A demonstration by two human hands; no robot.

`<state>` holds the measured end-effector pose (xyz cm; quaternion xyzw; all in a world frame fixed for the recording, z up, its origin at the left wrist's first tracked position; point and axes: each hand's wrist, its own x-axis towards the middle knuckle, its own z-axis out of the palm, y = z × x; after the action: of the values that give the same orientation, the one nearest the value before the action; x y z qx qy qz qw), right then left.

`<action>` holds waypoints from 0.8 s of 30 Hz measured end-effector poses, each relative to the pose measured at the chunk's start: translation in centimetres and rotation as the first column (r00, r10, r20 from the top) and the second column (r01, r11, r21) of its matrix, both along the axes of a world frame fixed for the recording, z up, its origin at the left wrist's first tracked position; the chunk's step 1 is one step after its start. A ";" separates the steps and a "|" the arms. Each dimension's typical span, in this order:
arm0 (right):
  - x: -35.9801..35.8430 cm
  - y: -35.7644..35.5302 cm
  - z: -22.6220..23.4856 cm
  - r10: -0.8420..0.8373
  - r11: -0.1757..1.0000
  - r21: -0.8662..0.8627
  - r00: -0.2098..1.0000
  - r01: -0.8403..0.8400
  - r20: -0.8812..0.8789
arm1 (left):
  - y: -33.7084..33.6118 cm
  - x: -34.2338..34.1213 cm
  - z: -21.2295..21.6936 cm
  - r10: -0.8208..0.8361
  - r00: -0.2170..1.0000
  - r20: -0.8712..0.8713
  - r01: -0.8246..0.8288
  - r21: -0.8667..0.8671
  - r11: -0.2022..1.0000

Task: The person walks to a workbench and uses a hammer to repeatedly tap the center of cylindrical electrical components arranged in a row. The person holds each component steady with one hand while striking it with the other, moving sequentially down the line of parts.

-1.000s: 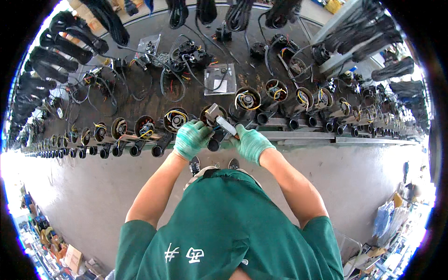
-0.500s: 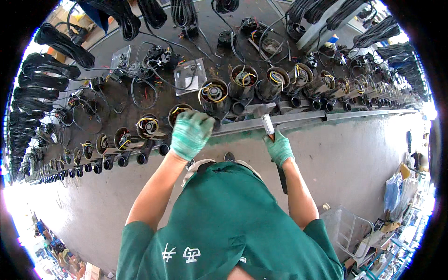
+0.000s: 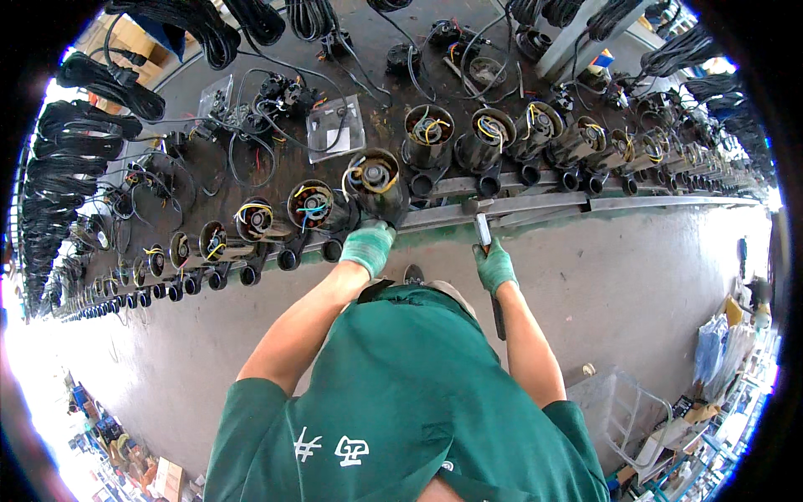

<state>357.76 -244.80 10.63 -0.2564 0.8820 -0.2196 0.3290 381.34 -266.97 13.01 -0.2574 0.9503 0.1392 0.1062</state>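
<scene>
My left hand (image 3: 368, 248), in a green-and-white glove, is closed round the lower end of a dark motor housing (image 3: 386, 201). The housing tilts toward me, its open top showing a ring-shaped core with white, blue and yellow wires. In my gloved right hand (image 3: 497, 266) is a hammer (image 3: 481, 229), gripped by its handle. The hammer's head points away from me, close to the metal rail along the bench edge, and its dark handle end sticks out below my hand. Just left of the held housing stands another motor housing (image 3: 312, 206) with blue wires.
A long row of similar housings (image 3: 428, 134) lines the front of the dark bench (image 3: 393, 84). Behind them lie cables, switch parts (image 3: 280, 92) and a clear plastic bag (image 3: 336, 130). Bundled black cords (image 3: 75, 167) hang at left. A white wire cart (image 3: 631, 418) stands behind at right.
My left hand has come down from the housing's top side to its lower end and closed there. The housing now leans more toward me. The hammer has barely moved.
</scene>
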 end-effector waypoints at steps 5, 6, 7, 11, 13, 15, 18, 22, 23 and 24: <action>0.1 -0.1 -0.4 -0.028 0.999 -0.026 0.997 0.030 0.066 | 2.0 1.3 -0.6 -0.053 0.998 0.019 0.053 0.012 0.999; 0.1 -0.1 -0.5 -0.035 0.999 -0.029 0.997 0.037 0.067 | 2.2 1.4 -0.5 -0.050 0.999 -0.007 0.050 -0.002 0.999; 0.0 0.0 -0.6 -0.032 0.999 -0.018 0.996 0.033 0.079 | 2.4 1.6 -0.3 -0.046 0.998 -0.033 0.046 -0.015 0.999; -0.6 0.0 -0.6 0.001 1.000 -0.027 0.998 0.001 0.060 | 2.4 2.0 5.1 -0.016 0.958 -0.287 0.016 -0.002 1.000; -0.5 -0.4 0.1 -0.001 0.999 -0.045 0.994 0.006 0.105 | 1.9 2.3 9.8 -0.084 0.885 -0.458 0.060 -0.066 0.996; -0.5 -0.9 3.0 -0.038 0.998 -0.048 0.975 0.050 0.219 | 0.9 2.0 13.9 -0.187 0.793 -0.579 0.016 -0.286 0.958; 1.0 -1.9 7.0 -0.043 0.985 -0.154 0.974 0.079 0.224 | -2.2 1.7 16.3 -0.035 0.842 -0.539 -0.150 -0.296 0.943; 4.8 -3.9 15.6 0.121 0.935 -0.351 0.975 -0.049 0.186 | -6.1 2.8 15.0 -0.124 0.949 -0.290 0.011 -0.364 0.931; 5.4 -4.3 16.8 0.181 0.919 -0.376 0.973 -0.116 0.144 | -6.5 3.1 14.7 -0.117 0.955 -0.274 0.023 -0.324 0.946; 6.1 -4.7 17.7 0.233 0.907 -0.376 0.969 -0.187 0.079 | -6.8 3.3 14.4 -0.112 0.959 -0.259 0.037 -0.279 0.960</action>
<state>363.89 -249.48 28.33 -0.3928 0.7710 -0.3586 0.3503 384.67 -273.77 27.41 -0.2115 0.9750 0.0377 -0.0564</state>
